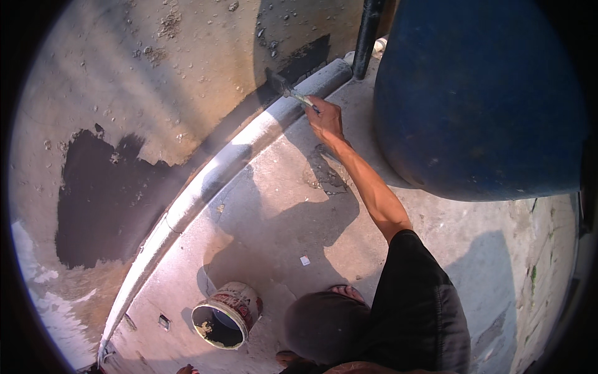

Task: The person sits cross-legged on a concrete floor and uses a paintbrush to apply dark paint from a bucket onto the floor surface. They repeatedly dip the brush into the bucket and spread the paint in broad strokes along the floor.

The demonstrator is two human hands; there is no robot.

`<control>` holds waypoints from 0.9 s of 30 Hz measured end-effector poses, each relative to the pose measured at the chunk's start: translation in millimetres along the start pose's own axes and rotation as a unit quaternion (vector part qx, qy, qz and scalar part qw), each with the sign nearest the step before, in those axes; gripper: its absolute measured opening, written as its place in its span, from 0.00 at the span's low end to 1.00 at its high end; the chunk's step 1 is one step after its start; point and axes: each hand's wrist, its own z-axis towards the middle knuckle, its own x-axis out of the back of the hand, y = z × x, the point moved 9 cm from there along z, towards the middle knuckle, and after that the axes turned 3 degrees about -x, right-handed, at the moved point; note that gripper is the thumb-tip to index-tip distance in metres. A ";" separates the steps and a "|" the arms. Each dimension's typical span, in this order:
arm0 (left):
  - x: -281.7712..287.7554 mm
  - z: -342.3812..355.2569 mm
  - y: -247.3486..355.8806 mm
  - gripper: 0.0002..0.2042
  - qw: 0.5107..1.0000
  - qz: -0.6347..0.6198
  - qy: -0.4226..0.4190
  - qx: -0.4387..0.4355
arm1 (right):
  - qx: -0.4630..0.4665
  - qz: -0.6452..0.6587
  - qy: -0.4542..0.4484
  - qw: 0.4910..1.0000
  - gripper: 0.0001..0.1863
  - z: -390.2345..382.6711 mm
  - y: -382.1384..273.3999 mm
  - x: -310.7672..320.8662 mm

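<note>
My right hand (325, 119), at the upper middle, is closed round the handle of a paintbrush (280, 81). The brush's dark head is against the lower edge of the mottled beige wall (174, 68), where a dark coated strip runs just above a long white pipe (232, 149). A larger dark painted patch (106, 193) covers the wall at left. Part of what seems to be my left hand (187, 369) shows at the bottom edge, too cropped to read its fingers. A bucket (249, 305) with dark contents stands on the concrete below the pipe.
A large blue tank (476, 93) fills the upper right, beside a dark upright pipe (364, 40). My knee (321, 324) and sandalled foot (349, 292) are at the lower middle, on the concrete floor (299, 237). A small white scrap (304, 260) lies near them.
</note>
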 end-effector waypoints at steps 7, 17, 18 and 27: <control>11.4 12.5 12.8 0.20 0.935 0.169 -0.031 -0.309 | 0.000 -0.037 -0.040 0.999 0.14 64.5 38.3 30.4; 1.8 -1.9 12.7 0.19 0.958 0.098 -0.011 -0.270 | -0.030 -0.235 0.279 0.931 0.11 60.1 41.5 63.6; 2.1 -1.6 4.8 0.20 0.975 0.070 -0.010 -0.211 | -0.038 -0.214 0.259 0.941 0.09 52.0 35.2 45.2; 6.5 -14.9 13.0 0.24 0.998 -0.019 0.027 -0.061 | 0.033 -0.017 0.050 0.998 0.09 -70.7 -55.9 -74.6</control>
